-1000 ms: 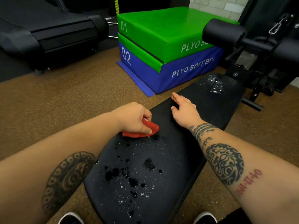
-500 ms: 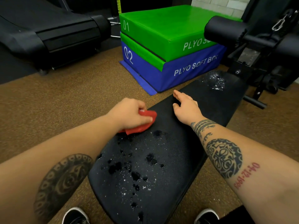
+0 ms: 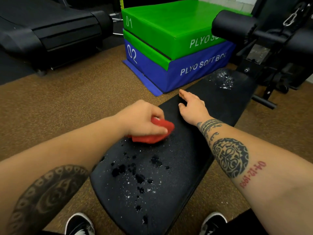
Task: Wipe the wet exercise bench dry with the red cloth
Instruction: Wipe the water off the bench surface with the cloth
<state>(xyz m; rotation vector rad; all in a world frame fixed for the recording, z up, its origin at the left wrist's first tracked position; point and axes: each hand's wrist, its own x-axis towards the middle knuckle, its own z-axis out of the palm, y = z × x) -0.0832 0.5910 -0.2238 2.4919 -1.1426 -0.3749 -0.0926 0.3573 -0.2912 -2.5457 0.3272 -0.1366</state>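
The black padded exercise bench (image 3: 183,160) runs from near my feet up to the right. Water drops and dark wet patches (image 3: 138,177) cover its near end, and another wet patch (image 3: 223,78) glistens at its far end. My left hand (image 3: 142,117) grips the folded red cloth (image 3: 157,131) and presses it on the bench's left side, just above the near puddles. Flat on the pad beyond it lies my right hand (image 3: 191,106), fingers spread, holding nothing.
Stacked green and blue soft plyo boxes (image 3: 169,41) stand behind the bench. A treadmill (image 3: 50,29) sits at the back left. The bench's black leg rollers and frame (image 3: 264,38) rise at the right. My shoes (image 3: 79,224) stand on the brown floor on either side of the bench.
My left hand has slid the red cloth a short way back and forth over the bench's left side. The right hand has stayed flat on the pad.
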